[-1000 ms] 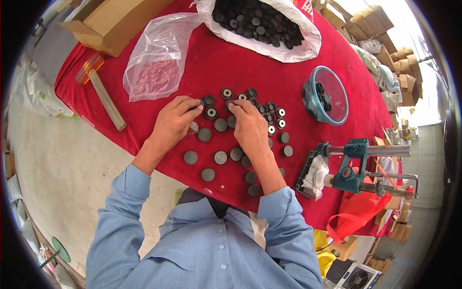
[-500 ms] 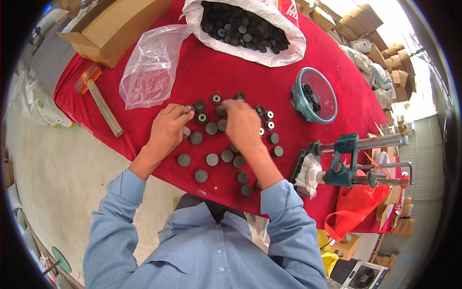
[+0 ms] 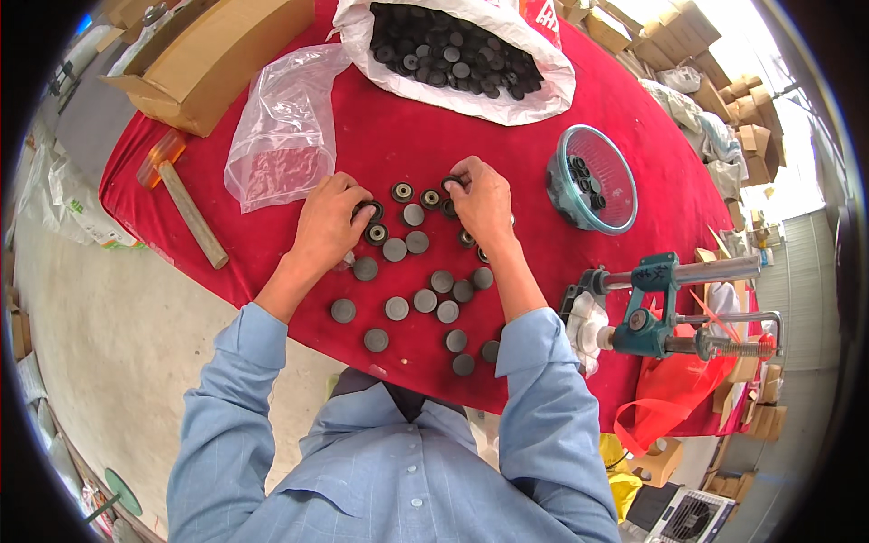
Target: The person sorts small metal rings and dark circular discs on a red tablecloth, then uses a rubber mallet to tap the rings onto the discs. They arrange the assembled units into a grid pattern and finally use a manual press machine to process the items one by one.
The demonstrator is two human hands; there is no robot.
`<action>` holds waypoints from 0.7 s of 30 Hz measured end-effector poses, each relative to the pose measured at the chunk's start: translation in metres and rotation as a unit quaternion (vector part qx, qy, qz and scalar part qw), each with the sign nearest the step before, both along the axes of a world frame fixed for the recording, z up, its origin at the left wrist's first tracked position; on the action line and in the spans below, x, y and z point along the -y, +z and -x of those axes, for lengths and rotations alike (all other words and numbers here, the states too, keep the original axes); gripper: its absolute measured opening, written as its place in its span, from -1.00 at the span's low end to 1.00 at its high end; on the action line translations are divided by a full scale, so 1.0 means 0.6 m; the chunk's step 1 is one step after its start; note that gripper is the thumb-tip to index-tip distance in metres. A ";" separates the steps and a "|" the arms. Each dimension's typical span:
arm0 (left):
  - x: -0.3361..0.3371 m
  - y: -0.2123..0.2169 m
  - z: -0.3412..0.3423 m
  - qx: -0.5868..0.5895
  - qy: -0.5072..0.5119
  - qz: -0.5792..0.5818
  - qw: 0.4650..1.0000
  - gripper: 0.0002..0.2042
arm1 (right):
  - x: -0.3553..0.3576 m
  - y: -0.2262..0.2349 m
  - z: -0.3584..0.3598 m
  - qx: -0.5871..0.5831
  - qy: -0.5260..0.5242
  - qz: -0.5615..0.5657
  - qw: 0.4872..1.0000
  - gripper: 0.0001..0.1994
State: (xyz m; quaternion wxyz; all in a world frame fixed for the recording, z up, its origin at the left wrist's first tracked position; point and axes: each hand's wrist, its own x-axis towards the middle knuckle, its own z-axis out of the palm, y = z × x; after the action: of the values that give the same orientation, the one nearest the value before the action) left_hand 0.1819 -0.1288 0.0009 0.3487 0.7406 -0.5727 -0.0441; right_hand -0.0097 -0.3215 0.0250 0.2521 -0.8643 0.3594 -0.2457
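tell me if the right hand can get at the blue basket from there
Probably yes: the blue basket sits to the right of the right hand, with only red cloth showing between them, though that hand is touching a black cap.

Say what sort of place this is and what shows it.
Probably a small workshop or assembly area: many black round parts lie on the red-covered table, a teal press-like tool sits at its right, and cardboard boxes are piled beyond.
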 end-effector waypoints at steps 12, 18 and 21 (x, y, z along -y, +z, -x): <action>0.003 0.004 0.006 -0.018 -0.027 0.042 0.999 -0.78 | -0.051 -0.018 0.002 0.022 0.090 0.161 0.983 -0.82; -0.005 0.009 0.009 -0.071 -0.010 0.108 0.992 -0.72 | -0.071 -0.023 0.015 0.003 0.097 0.216 0.972 -0.76; -0.021 0.020 0.011 -0.125 -0.001 0.129 0.984 -0.71 | -0.086 -0.032 0.025 -0.009 0.082 0.257 0.963 -0.72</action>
State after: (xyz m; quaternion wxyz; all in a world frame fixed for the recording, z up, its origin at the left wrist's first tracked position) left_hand 0.1751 -0.1161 0.0130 0.5104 0.6774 -0.5260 -0.0626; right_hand -0.0246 -0.2697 0.0061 0.0375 -0.9287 0.2139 -0.3007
